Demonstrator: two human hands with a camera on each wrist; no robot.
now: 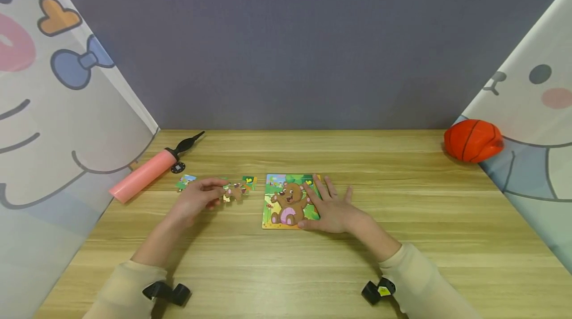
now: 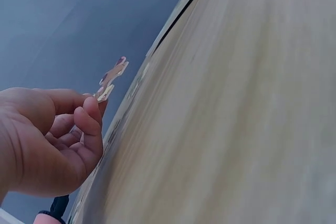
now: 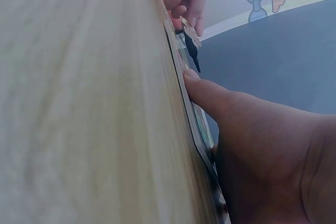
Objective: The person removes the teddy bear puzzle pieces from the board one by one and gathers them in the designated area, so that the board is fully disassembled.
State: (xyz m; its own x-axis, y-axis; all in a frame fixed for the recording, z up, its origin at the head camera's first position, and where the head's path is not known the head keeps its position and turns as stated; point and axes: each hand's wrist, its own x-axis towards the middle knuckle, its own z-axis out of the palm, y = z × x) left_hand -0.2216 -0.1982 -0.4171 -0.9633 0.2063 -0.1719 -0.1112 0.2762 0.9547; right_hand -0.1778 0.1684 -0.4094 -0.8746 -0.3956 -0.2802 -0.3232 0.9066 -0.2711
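Note:
My left hand (image 1: pixel 196 200) pinches a brown jigsaw puzzle piece (image 2: pixel 112 77) between thumb and fingertips. In the left wrist view the piece is lifted clear of the wooden table, tilted on edge. To its right lies a square bear puzzle (image 1: pixel 288 205), flat on the table. Across that puzzle's right side rests my right hand (image 1: pixel 331 212), fingers spread and nearly straight, covering part of the picture. Loose puzzle pieces lie around the left hand: a green and orange one (image 1: pixel 250 183) beyond it and a blue and green one (image 1: pixel 185 180) to its left.
A pink hand pump (image 1: pixel 145 175) with a black nozzle lies at the left, a round black chip (image 1: pixel 178 167) beside it. At the far right sits a dented red ball (image 1: pixel 473 140). A grey wall (image 1: pixel 304 50) bounds the table's back, with cartoon-printed panels at both sides.

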